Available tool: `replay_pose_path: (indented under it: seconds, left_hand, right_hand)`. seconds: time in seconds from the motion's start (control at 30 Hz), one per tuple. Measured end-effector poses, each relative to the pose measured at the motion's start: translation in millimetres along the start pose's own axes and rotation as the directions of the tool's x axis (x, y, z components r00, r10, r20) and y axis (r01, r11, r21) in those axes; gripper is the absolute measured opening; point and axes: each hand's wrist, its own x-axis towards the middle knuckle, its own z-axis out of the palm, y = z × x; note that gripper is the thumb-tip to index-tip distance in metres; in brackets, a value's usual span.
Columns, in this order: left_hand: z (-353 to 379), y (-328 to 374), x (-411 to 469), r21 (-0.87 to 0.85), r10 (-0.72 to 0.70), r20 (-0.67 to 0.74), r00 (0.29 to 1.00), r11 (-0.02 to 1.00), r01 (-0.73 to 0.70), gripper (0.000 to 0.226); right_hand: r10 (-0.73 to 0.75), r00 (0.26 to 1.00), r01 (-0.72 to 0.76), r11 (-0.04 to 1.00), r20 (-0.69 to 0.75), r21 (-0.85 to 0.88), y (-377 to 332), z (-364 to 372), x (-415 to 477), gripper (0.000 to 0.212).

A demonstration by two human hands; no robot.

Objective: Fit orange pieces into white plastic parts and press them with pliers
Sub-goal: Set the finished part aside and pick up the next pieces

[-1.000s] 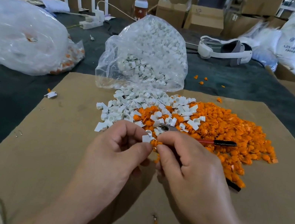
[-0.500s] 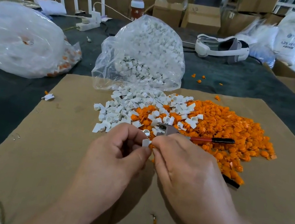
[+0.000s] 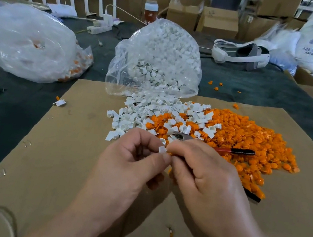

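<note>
I am working at a bench (image 3: 259, 90) draped in dark cloth, with a flat brown cardboard sheet (image 3: 61, 164) on it and stacked boxes (image 3: 218, 21) behind. A crinkled clear bag (image 3: 157, 56) is spilling small, glossy white parts (image 3: 149, 108) against a heap of knobbly orange pieces (image 3: 251, 138). The pliers (image 3: 235, 151) are lying on that heap. My left hand (image 3: 126, 167) and right hand (image 3: 209, 181) are meeting fingertip to fingertip, both pinching one white part (image 3: 162, 149) above the cardboard. They are staying clamped as a moment ago, and the pliers are unmoved.
</note>
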Motion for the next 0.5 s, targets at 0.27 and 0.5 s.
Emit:
replay_pose_path:
  seconds: [0.27, 0.5]
  left_hand:
    - [-2.7, 0.0, 1.5, 0.106, -0.044, -0.049, 0.998, 0.993, 0.049, 0.017]
    - [-10.5, 2.6, 7.8, -0.166, -0.214, 0.011, 0.977, 0.963, 0.212, 0.018]
  right_hand:
    - [-0.012, 0.996, 0.033, 0.966, 0.086, -0.255, 10.2, -3.7, 1.3, 0.034]
    - [0.443, 0.858, -0.159, 0.71, 0.261, -0.686, 49.0, -31.1, -1.3, 0.074]
